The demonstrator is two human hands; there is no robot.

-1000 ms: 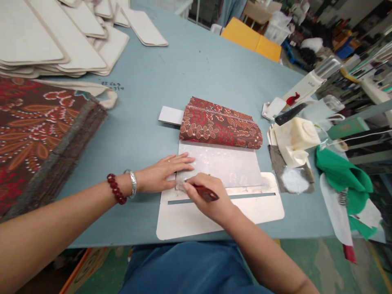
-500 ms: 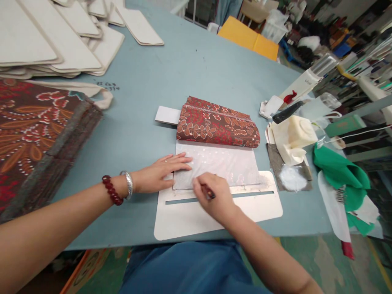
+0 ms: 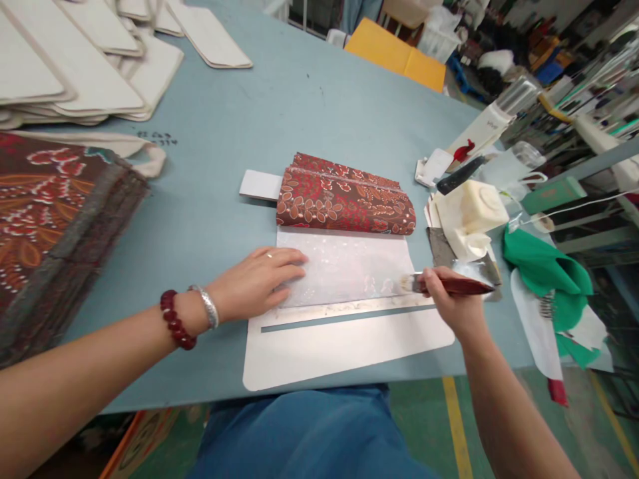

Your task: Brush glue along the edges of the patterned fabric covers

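My left hand (image 3: 259, 283) lies with its fingers apart on the left end of a pale, wet-looking sheet (image 3: 344, 266). My right hand (image 3: 456, 306) grips a brush with a dark red handle (image 3: 462, 286); its bristles are over the sheet's right end. A rolled piece of brown and red patterned fabric (image 3: 344, 203) joins the sheet's far edge, with a white strip (image 3: 260, 185) sticking out on the left. Beneath the sheet's near edge is a white slotted board (image 3: 344, 346).
Stacked patterned fabric (image 3: 54, 219) and white panels (image 3: 94, 73) cover the left side. At the right stand a cut-open white container (image 3: 474, 213), a white bottle (image 3: 479, 126) and green cloth (image 3: 554, 273). A yellow sheet (image 3: 397, 53) lies at the far edge.
My right hand has moved right with the brush, from the sheet's near middle to its right end. My left hand stays on the left end; the whole view has shifted slightly.
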